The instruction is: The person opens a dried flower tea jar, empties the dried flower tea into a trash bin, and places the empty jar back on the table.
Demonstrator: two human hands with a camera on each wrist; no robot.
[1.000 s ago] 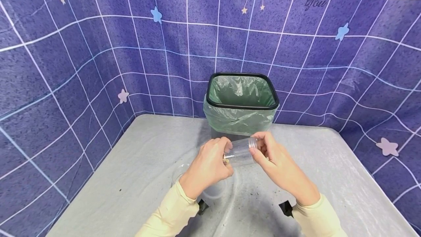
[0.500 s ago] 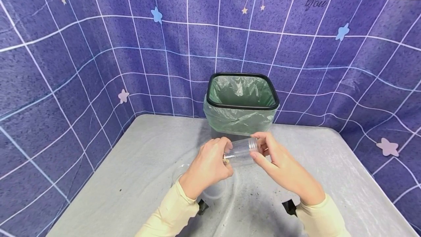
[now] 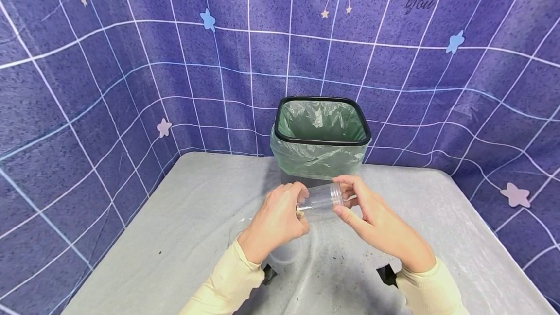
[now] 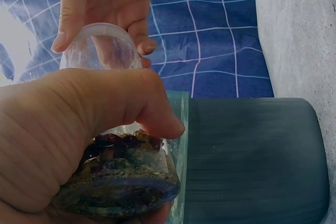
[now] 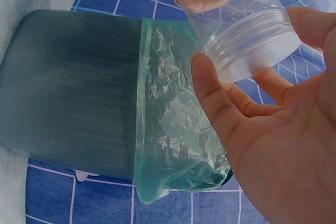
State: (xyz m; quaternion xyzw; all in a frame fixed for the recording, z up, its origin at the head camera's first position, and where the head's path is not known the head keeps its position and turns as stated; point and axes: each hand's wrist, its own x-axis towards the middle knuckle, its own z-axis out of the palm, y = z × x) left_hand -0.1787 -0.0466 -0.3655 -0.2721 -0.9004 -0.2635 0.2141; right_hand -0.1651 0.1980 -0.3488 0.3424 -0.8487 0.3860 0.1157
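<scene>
While the head view (image 3: 321, 201) shows only a few pale crumbs through the clear plastic screw-neck jar, the left wrist view reveals a mix of dark red, green and yellowish bits (image 4: 123, 156) gathered at its base. The right wrist view best shows the ribbed neck (image 5: 252, 38); whether a clear cap covers it, I cannot tell. Both wrist views also show the dark, smooth side of the trash bin (image 5: 68, 93), most of which the green plastic liner (image 3: 321, 157) hides from the head view.

The jar is held slanted above the grey table (image 3: 192, 218), just in front of the bin, its neck towards the person's right. From the lower left, the left hand (image 3: 280, 220) reaches in with its back up, fingers curled and clamped round the base end. The right hand (image 3: 374, 225) comes from the lower right, palm turned inward, thumb and fingers apart from each other and bent round opposite sides of the neck. Both wrists emerge from cream sleeves (image 3: 229, 278).
</scene>
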